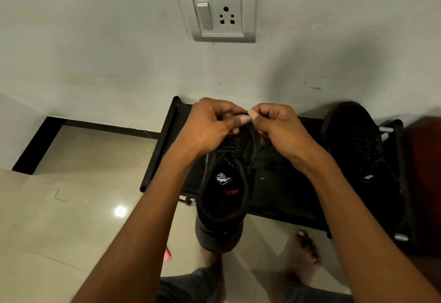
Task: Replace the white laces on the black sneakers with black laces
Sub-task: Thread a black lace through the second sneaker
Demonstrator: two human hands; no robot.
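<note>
Head view, looking down at a low black metal-framed shoe rack [164, 140] set against a pale wall. Your left hand [212, 126] and right hand [278, 128] meet above the forefoot of the near black mesh sneaker [222, 197], which lies on the rack with its heel overhanging the front rail and the tiled floor. Both hands are closed in a pinch: thumb and fingertips of each nip a thin black speckled lace [253, 145], whose strands run down from your fingers to the upper eyelets. The lace tips themselves are hidden between your fingers.

The second black sneaker [360, 150] rests at the right end of the rack, well apart from the first; its lacing looks dark too, though detail there is too dim to be sure. No white lace shows anywhere.

By the look of it, the step in hand is the finish on the near sneaker: the black lace is already through the eyelets and you are drawing the two ends together, likely to even or tie them. The next move would call for equal tension on both ends, then a crossing and a knot close to the tongue, with the shoe kept from sliding off the rail.

A white wall socket plate [217, 10] sits above.
</note>
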